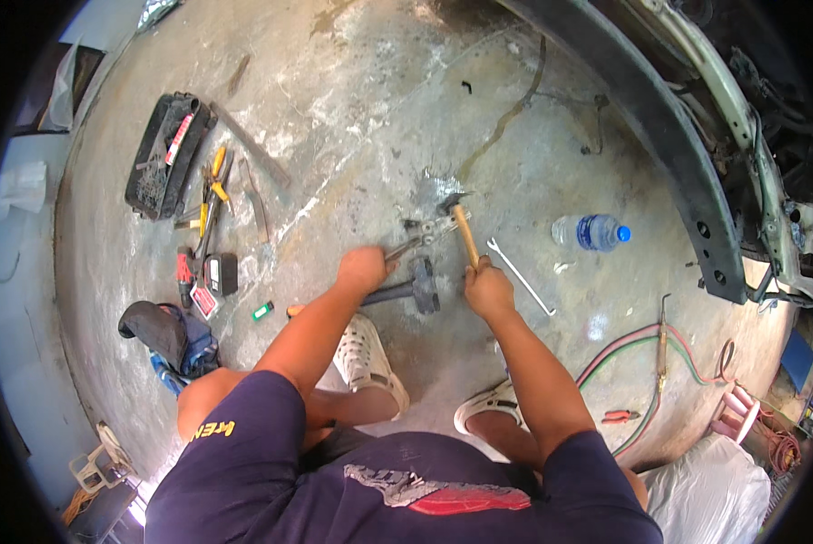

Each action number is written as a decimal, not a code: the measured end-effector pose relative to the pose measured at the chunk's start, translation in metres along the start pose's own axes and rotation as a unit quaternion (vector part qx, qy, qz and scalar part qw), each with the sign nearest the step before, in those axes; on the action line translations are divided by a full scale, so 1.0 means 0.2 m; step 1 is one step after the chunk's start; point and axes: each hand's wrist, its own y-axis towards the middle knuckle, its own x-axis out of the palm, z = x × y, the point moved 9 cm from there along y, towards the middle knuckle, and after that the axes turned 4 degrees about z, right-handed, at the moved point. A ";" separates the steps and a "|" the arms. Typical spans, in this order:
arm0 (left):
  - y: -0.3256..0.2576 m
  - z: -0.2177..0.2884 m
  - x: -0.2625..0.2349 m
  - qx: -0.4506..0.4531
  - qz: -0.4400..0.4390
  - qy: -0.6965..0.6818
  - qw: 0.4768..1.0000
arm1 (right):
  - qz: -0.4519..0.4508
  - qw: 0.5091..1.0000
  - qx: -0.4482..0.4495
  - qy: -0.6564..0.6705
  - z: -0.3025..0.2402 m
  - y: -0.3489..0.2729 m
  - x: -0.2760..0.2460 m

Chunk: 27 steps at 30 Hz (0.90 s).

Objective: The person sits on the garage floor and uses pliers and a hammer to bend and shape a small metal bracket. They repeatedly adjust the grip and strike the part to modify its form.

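Observation:
My left hand (365, 269) is closed around the handles of metal pliers (405, 247). Their jaws reach a small metal piece (441, 227) low over the concrete floor; its exact shape is hard to make out. My right hand (489, 288) grips a hammer (465, 234) by its wooden handle. The dark hammer head is at the far end, beside the metal piece; whether they touch I cannot tell. A sledgehammer (425, 288) with a dark handle lies between my hands, its orange end partly behind my left forearm. Right of the hammer lies a silver wrench (522, 277).
A water bottle (591, 233) lies at right, below a long curved dark beam (647, 118). Hoses with a torch (662, 354) and red pliers (620, 416) are lower right. At left are a black tool tray (144, 186), yellow-handled tools (214, 186) and a red power tool (185, 269).

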 end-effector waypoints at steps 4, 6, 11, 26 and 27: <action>-0.01 -0.05 0.02 -0.035 -0.005 -0.039 0.999 | 0.065 0.993 -0.069 0.070 -0.32 0.03 -0.43; 0.00 -0.03 0.02 -0.032 -0.014 -0.031 0.999 | 0.137 0.972 -0.090 0.168 -0.45 -0.01 -0.67; 0.02 -0.02 0.00 -0.032 -0.005 -0.030 0.999 | 0.190 0.959 -0.089 0.189 -0.32 -0.10 -0.51; 0.00 -0.02 0.02 -0.067 0.001 -0.095 0.993 | 0.120 0.974 -0.033 0.191 -0.32 -0.04 -0.44; -0.01 0.03 0.01 -0.048 -0.011 -0.074 0.996 | 0.032 0.996 -0.001 0.085 -0.15 -0.05 -0.17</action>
